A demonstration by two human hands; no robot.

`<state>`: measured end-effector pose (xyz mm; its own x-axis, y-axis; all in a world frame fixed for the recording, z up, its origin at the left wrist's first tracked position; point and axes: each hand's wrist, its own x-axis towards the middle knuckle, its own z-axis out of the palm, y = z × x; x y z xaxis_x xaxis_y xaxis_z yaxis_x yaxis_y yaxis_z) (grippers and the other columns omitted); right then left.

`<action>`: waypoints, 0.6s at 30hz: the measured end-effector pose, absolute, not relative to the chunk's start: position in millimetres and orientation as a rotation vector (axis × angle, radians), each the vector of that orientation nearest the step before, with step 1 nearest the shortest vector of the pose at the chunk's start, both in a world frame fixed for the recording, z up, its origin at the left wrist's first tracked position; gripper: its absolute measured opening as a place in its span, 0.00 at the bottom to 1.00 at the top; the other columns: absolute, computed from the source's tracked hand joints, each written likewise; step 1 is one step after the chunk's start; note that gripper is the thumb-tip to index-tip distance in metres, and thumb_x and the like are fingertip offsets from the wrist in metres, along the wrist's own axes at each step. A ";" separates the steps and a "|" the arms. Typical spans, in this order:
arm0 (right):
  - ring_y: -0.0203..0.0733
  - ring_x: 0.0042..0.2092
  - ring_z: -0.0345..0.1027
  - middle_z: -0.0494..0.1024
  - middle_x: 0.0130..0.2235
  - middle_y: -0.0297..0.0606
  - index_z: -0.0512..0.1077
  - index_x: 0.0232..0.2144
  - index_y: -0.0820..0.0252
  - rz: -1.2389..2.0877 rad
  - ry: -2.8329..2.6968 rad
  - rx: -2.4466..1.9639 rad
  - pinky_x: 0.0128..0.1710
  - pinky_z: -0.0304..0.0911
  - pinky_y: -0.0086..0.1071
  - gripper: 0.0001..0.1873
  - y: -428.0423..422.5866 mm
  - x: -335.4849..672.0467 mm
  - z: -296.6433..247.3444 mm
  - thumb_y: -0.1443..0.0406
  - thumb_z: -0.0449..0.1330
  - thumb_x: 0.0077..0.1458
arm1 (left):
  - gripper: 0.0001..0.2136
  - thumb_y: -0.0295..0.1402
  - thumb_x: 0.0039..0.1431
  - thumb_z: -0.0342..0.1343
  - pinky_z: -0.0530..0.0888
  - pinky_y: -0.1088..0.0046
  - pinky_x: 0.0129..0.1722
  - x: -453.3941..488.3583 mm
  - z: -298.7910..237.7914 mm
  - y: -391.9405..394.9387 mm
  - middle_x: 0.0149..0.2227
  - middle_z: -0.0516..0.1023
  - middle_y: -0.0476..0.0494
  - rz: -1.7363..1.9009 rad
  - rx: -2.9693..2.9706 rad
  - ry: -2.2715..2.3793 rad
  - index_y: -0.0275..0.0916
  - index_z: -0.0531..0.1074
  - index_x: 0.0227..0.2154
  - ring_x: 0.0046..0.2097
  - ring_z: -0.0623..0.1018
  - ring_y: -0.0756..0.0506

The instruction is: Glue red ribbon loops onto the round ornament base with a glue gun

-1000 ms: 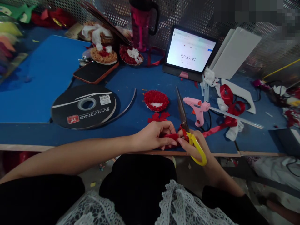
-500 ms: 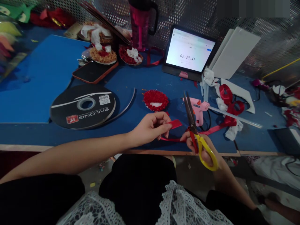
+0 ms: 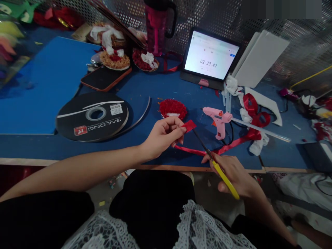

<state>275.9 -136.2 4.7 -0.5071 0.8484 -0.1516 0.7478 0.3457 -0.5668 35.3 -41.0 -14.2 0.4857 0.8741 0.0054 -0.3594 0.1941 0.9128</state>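
Note:
My left hand pinches a red ribbon close to its end, the tip sticking out past thumb and finger. More of the ribbon trails below that hand and runs right along the table. My right hand is closed round yellow-handled scissors. Their dark blades point up and left, the tips at or very near the ribbon's end; I cannot tell whether they touch it. Just beyond my left hand lies a round red fuzzy piece with a white patch. A pink glue gun rests behind the scissors.
A large black ribbon spool lies at left, near a phone. At the back stand a tablet showing a timer and a pink tumbler. Looped red ribbon and crumpled white scraps lie at right.
The scissors have swung left and down from upright, turning edge-on, so their tips now meet the ribbon's end area. My left hand has shifted slightly up and left with the ribbon.

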 end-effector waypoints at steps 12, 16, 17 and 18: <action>0.35 0.23 0.59 0.70 0.24 0.33 0.69 0.38 0.60 0.986 -2.345 -1.440 0.25 0.52 0.31 0.46 -132.5 276.8 -6.4 0.29 0.35 0.49 | 0.13 0.37 0.51 0.65 0.60 0.85 0.14 32.8 -12.5 -41.8 0.18 0.70 0.54 0.897 1.076 0.562 0.37 0.66 0.26 0.17 0.66 0.58; 0.34 0.22 0.58 0.67 0.21 0.31 0.70 0.36 0.60 1.028 -2.322 -1.430 0.24 0.50 0.30 0.40 -132.8 278.8 -9.0 0.33 0.39 0.55 | 0.14 0.37 0.51 0.65 0.60 0.85 0.14 32.1 -13.5 -41.5 0.18 0.71 0.54 0.892 1.082 0.547 0.37 0.66 0.26 0.17 0.66 0.58; 0.34 0.22 0.58 0.66 0.21 0.31 0.70 0.35 0.60 1.039 -2.314 -1.434 0.24 0.49 0.29 0.38 -132.8 278.7 -9.1 0.34 0.40 0.56 | 0.14 0.37 0.51 0.65 0.60 0.85 0.14 32.0 -13.8 -41.5 0.18 0.71 0.54 0.891 1.083 0.542 0.37 0.66 0.26 0.17 0.65 0.58; 0.34 0.22 0.58 0.66 0.21 0.31 0.70 0.35 0.60 1.053 -2.303 -1.445 0.24 0.49 0.29 0.37 -132.8 278.4 -9.1 0.35 0.42 0.57 | 0.14 0.37 0.52 0.65 0.59 0.85 0.14 31.9 -14.0 -41.5 0.18 0.71 0.53 0.888 1.084 0.540 0.37 0.65 0.26 0.17 0.65 0.59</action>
